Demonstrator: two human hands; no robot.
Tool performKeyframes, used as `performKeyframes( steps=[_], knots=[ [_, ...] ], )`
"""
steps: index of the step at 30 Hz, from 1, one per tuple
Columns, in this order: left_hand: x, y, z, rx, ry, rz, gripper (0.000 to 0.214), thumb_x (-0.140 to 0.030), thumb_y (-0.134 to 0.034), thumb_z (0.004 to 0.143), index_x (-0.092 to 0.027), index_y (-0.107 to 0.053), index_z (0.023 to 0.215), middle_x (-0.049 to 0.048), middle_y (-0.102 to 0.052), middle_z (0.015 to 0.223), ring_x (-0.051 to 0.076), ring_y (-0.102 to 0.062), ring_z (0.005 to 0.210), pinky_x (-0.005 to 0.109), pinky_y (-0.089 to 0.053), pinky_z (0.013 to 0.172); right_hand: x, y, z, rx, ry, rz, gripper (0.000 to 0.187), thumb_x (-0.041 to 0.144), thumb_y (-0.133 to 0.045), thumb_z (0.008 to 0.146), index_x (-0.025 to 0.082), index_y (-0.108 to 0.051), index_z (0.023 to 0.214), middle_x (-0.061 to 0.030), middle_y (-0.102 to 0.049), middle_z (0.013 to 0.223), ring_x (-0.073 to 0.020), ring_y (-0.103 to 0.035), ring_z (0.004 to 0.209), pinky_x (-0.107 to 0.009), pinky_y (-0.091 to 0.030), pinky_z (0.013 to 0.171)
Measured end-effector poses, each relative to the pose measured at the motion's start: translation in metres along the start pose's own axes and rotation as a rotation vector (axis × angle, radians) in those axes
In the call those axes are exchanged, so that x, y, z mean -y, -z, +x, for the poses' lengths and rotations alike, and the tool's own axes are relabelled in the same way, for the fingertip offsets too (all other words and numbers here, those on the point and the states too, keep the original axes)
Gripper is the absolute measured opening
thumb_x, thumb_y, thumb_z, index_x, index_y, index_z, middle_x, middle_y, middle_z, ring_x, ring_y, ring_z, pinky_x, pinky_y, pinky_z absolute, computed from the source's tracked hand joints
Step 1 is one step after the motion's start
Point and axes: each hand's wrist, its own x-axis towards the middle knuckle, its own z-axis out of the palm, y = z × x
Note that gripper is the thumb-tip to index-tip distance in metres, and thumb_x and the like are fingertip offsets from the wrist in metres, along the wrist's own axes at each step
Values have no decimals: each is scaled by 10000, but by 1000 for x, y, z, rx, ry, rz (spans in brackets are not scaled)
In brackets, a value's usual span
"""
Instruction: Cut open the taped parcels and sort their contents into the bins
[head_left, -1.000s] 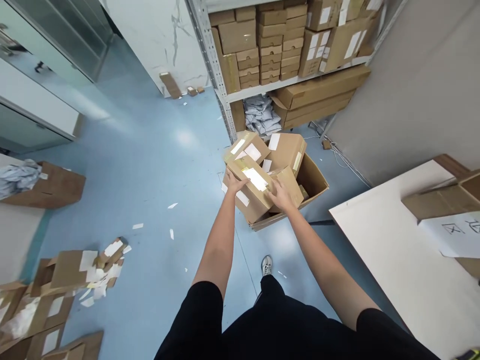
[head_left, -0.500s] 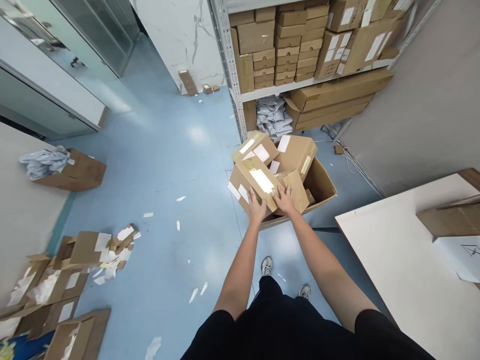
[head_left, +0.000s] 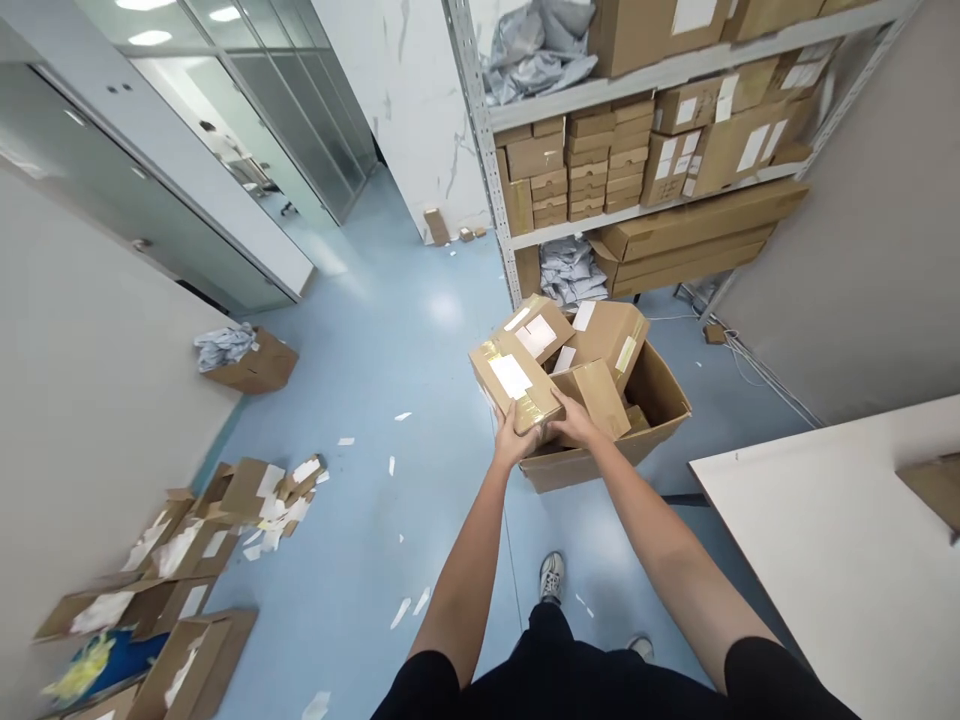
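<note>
Both my hands grip the near end of a taped cardboard parcel [head_left: 514, 380] with a white label on top. My left hand [head_left: 510, 441] holds its near left corner, fingers wrapped round the edge. My right hand [head_left: 574, 424] is closed on its near right side, next to a smaller brown box [head_left: 600, 395]. The parcel rests on the left rim of a large open carton [head_left: 660, 400] on the floor, which holds several more labelled boxes [head_left: 607, 335].
A metal shelf rack [head_left: 645, 210] stacked with boxes stands behind the carton. A white table [head_left: 832, 560] is at the right. Flattened and torn cartons [head_left: 187, 560] and paper scraps litter the blue floor at left. A small box with grey bags [head_left: 251, 360] sits by the left wall.
The view has tilted up and back. Both hands have slid to the near end of the parcel and closed on it; the parcel has turned slightly and lifted a little.
</note>
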Motion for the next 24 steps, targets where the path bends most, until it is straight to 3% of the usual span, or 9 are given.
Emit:
performKeyframes(
  steps=[3,6,8,11,14,16,19,24],
  knots=[
    [-8,9,-3,-22,58,23,1135,-323,-943,743,-292,-329,1697,118,-119,1817,376,-294,1624,507,-457,1232,26,-7,1,-67,13,-76,875,221,-780,873,256,-410,1665,-145,-621,1452,-302,-653,1297,-435,-507,1100],
    [-22,31,-5,-42,45,74,1037,-321,-889,807,-311,-348,1692,107,-245,1792,367,-294,1626,489,-491,1196,53,2,1,-98,56,-162,799,236,-776,901,258,-455,1633,-151,-609,1450,-305,-682,1241,-436,-520,1077],
    [-38,50,-8,-50,-1,99,994,-335,-868,838,-318,-356,1690,110,-295,1776,354,-275,1635,476,-491,1187,70,19,-1,-119,100,-193,779,257,-793,901,263,-477,1614,-151,-611,1450,-314,-684,1228,-447,-527,1070],
    [-72,72,-18,-100,-94,115,980,-364,-875,836,-360,-378,1680,89,-248,1794,363,-330,1614,466,-493,1177,91,52,-14,-193,174,-210,755,303,-775,926,262,-470,1616,-166,-606,1463,-350,-661,1256,-484,-547,1049],
    [-119,77,-32,-160,-197,117,978,-379,-886,823,-402,-396,1669,43,-153,1820,379,-427,1561,459,-493,1180,104,94,-41,-324,234,-236,741,342,-719,962,256,-436,1642,-179,-600,1459,-386,-637,1282,-523,-561,1035],
    [-153,67,-42,-162,-276,113,978,-384,-880,829,-419,-385,1672,17,-113,1826,385,-448,1545,458,-478,1197,104,126,-67,-417,236,-263,740,350,-699,968,253,-427,1649,-182,-595,1449,-399,-639,1272,-536,-566,1031],
    [-205,33,-60,-109,-406,96,975,-377,-869,837,-434,-375,1676,-8,-94,1828,398,-452,1539,465,-441,1234,88,174,-118,-552,176,-291,739,342,-700,956,261,-437,1641,-176,-576,1459,-403,-640,1272,-530,-572,1032],
    [-285,-65,-100,65,-609,96,952,-338,-858,833,-427,-404,1665,-5,-133,1823,410,-428,1552,493,-440,1235,29,245,-233,-736,0,-311,675,316,-761,898,270,-542,1535,-147,-518,1536,-374,-627,1315,-499,-577,1058]
  ],
)
